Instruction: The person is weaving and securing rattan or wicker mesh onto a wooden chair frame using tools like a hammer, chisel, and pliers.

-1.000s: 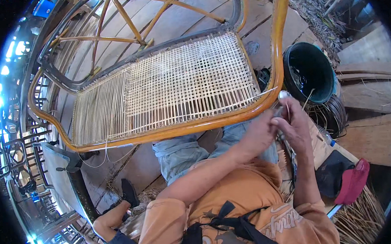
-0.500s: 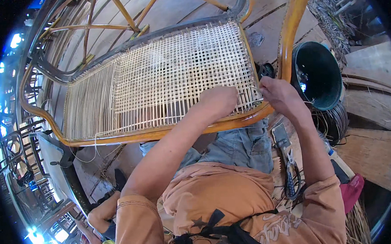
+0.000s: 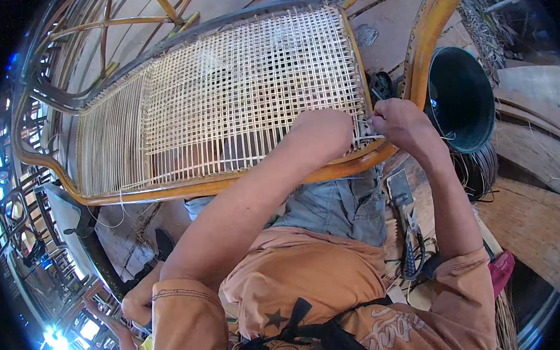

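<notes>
A woven cane panel [image 3: 244, 101] is stretched in a chair-like rattan frame [image 3: 224, 189] across my lap. Its right part has an open square weave, while the left part shows strands running one way. My left hand [image 3: 325, 131] is closed at the panel's near right corner, its fingertips turned down and hidden. Just right of it, at the frame's right edge, my right hand [image 3: 403, 125] is closed in a pinch. Pale cane strands [image 3: 361, 131] show between the two hands, and my right fingers appear to grip one end.
A dark green bucket [image 3: 460, 99] stands right of the frame, above a coil of dark strands [image 3: 476, 171]. Scissors [image 3: 413, 231] and a flat-bladed tool [image 3: 400, 188] lie by my right thigh. Another person's arm [image 3: 120, 329] shows at lower left. Rattan poles [image 3: 105, 38] cross behind the panel.
My left hand has moved right, closer to my right hand, and its fingers are turned further under. The panel and frame sit slightly further left and up in the view.
</notes>
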Tool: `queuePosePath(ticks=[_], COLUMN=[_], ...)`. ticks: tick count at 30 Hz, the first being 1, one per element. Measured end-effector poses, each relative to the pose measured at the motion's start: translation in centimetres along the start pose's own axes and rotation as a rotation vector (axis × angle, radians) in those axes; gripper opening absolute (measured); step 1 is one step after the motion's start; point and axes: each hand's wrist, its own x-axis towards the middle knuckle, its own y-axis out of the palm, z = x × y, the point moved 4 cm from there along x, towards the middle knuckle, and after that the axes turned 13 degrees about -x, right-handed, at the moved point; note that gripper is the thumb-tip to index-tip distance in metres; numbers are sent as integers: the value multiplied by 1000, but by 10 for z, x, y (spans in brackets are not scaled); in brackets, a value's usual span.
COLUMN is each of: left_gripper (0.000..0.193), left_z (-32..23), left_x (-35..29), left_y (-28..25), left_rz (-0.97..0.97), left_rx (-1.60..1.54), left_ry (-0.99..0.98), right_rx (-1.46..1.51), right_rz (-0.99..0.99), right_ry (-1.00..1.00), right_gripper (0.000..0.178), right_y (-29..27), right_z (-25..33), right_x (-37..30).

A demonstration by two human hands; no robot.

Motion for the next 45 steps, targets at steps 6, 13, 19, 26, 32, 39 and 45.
queuePosePath(ticks=[6,13,19,26,32,39,45], left_gripper=[39,41,41,29,24,28,31], left_z=[27,33,9,-3,-6,25,26], left_x=[4,2,-34,-44,-49,-31,-17], left_y=[15,15,-41,-45,-34,-26,-11], left_rz=[-40,-74,-276,-170,-375,-292,-117], left_rx=[-228,-264,-389,-943,-309,-169,-79], left_ry=[-74,-21,-96,22,162,-159,-124], right_rx=[-63,-69,171,74,360,96,57], right_rz=[-69,-42,-425,-550,-276,-202,-182], right_ry=[-54,-78,-279,-232,-147,-151,-162], right_gripper=[23,19,10,10,15,12,10], right_y=[7,2,-33,-34,-26,-1,4], right_z=[-3,1,8,35,30,6,4], right_x=[5,2,-42,-48,-39,-12,-3])
